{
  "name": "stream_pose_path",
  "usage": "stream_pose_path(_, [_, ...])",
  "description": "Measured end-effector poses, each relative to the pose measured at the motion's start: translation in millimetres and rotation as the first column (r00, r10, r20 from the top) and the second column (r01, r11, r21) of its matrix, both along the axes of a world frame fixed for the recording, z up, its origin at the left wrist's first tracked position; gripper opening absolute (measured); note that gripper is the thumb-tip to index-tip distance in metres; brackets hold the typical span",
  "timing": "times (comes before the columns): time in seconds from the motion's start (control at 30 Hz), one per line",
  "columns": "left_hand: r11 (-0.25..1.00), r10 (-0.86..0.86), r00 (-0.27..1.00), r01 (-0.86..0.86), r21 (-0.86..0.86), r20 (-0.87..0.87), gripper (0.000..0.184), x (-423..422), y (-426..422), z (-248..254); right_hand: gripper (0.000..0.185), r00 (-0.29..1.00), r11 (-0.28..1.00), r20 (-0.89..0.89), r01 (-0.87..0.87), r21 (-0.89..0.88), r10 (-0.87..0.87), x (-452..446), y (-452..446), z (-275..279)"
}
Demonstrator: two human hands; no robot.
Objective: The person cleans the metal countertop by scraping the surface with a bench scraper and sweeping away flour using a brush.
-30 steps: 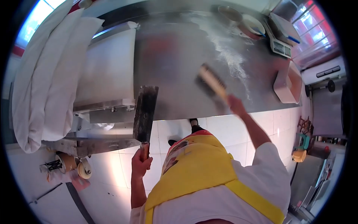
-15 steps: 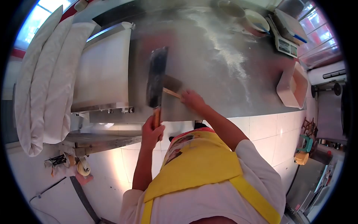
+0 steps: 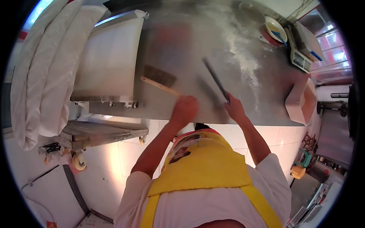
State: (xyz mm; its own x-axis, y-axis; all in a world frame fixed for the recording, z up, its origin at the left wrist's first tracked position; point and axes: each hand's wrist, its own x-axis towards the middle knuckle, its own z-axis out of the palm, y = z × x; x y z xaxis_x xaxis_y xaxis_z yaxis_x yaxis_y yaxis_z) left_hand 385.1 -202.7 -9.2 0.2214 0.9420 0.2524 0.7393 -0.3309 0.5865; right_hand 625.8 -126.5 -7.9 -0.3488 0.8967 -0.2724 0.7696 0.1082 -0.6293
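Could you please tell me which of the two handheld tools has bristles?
The wooden-handled brush in the left hand: bristles line one side, while the right hand holds a thin, dark blade seen nearly edge-on.

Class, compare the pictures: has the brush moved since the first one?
Yes: the brush moved left, closer to the white-topped machine, and is now in the left hand.

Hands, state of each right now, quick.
Left hand: closed, holding the wooden-handled brush.
Right hand: closed, holding the dark flat blade, seen nearly edge-on.
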Motion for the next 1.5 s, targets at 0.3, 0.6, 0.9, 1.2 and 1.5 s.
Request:
stream_pose_path(0.3, [0.945, -0.297, 0.758, 0.146, -0.292, -0.581, 0.023, -12, 38, -36, 0.059, 0.812, 0.882, 0.473, -0.451, 0.137, 0.342, 15, -18, -42])
stream_pose_path(0.6, [0.982, -0.185, 0.531, 0.065, -0.178, -0.827, 0.021, 7, 58, -67, 0.058, 0.81, 0.906, 0.479, -0.418, 0.067, 0.339, -10, 2, -51])
stream_pose_path(0.9, [0.833, -0.552, 0.537, 0.338, -0.437, -0.638, 0.016, 14, 129, -52, 0.061, 0.857, 0.945, 0.4, -0.307, -0.111, 0.325, 13, 38, -45])
stream_pose_path(1.2, [0.905, -0.105, 0.326, 0.423, 0.045, -0.939, 0.013, 99, 178, -64, 0.07, 0.881, 0.985, 0.445, -0.171, -0.01, 0.157, 82, 67, -43])
stream_pose_path(1.5, [0.899, -0.384, 0.555, 0.406, -0.163, -0.738, 0.011, 79, 191, -92, 0.07, 0.891, 0.976, 0.406, -0.216, -0.018, 0.205, 78, 91, -47])
